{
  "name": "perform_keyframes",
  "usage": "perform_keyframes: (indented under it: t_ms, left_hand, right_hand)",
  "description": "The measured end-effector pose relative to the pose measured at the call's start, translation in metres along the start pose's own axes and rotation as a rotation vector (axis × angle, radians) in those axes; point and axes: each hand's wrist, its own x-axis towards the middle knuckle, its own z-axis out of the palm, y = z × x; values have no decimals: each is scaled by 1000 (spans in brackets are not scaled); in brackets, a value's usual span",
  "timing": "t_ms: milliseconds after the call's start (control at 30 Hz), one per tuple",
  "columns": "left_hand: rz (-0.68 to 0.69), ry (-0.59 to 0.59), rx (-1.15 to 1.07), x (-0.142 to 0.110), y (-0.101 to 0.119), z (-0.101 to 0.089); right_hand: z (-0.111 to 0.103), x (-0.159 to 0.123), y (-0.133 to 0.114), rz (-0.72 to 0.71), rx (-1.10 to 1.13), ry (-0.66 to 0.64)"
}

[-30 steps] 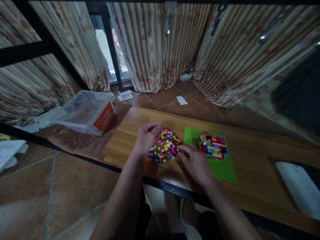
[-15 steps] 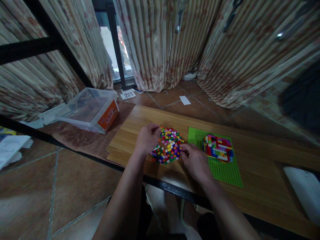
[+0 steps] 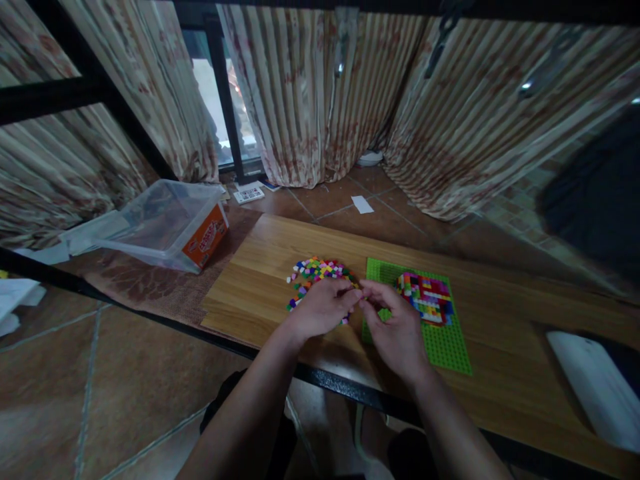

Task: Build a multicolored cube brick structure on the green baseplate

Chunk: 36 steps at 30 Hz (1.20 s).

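My left hand (image 3: pixel 324 308) reaches over the pile of small coloured building bricks (image 3: pixel 320 268), hiding much of it. Its fingers are closed in a pinch, and their tips meet those of my right hand (image 3: pixel 397 328). Between the touching fingertips a tiny pinkish-red bit shows, apparently a small brick, mostly covered. My right hand is pinched too, above the left edge of a green studded baseplate (image 3: pixel 453 350). On that baseplate stands a multicoloured brick build (image 3: pixel 427 297), just beyond my right hand.
A wooden tabletop (image 3: pixel 250 280) with a black front edge carries all this. Left of it stands a clear plastic bin (image 3: pixel 165 223) with an orange label. A white object (image 3: pixel 590 380) lies at the right. Striped curtains (image 3: pixel 290 100) hang behind, and a paper (image 3: pixel 362 205) lies on the floor.
My left hand has moved right, from the pile's left side to meet my right hand's fingertips. Bricks at the pile's left are more spread out. The view has shifted slightly.
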Motion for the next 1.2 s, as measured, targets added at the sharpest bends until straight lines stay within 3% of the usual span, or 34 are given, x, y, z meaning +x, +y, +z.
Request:
perform_keyframes:
  t_ms: [200, 567, 733, 933, 1200]
  left_hand:
    - [-84, -6, -339, 4, 3, 8]
    - [-78, -25, -441, 5, 7, 14]
    - [-110, -53, -577, 7, 5, 13]
    - [-116, 14, -578, 7, 7, 12]
    - [-121, 79, -493, 7, 10, 9]
  right_hand:
    - [-7, 2, -3, -11, 49, 66]
    - [-19, 5, -12, -49, 43, 45]
    - [-21, 4, -13, 70, 212, 59]
    - [-24, 5, -9, 197, 586, 62]
    - [-23, 5, -5, 232, 707, 49]
